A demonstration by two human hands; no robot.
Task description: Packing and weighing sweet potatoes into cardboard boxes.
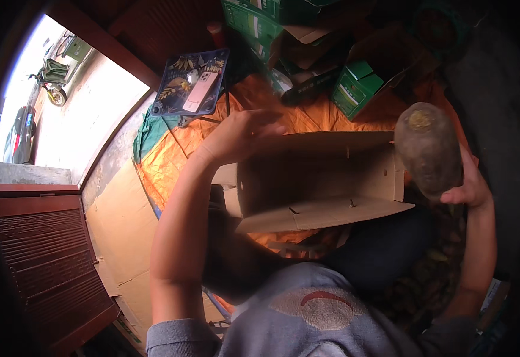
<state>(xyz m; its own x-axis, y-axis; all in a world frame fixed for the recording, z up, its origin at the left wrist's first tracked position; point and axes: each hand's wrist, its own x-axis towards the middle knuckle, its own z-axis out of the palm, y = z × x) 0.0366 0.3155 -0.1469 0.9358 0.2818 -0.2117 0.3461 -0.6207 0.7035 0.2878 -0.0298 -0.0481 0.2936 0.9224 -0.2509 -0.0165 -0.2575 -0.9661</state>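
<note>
In my right hand [471,187] I hold up a large grey-brown tuber [429,149], with a yellowish patch on its upper end. It is raised beside the right end of an open cardboard box [325,215]. My fingers are mostly behind the tuber, and the thumb shows at its lower side. The box lies in front of my lap, and its brown inner walls show. Small dark pieces stick up on its near flap. My left hand [251,134] hovers at the box's far left corner, holding nothing; its fingers stretch to the right and are somewhat blurred.
Behind the box, an orange sheet [307,116] spreads out. Green cartons [358,89] stand at the back. A dark patterned tray [176,98] holds a pink phone [200,92] on the far left. Flattened cardboard [123,220] and a dark red door [52,256] are left.
</note>
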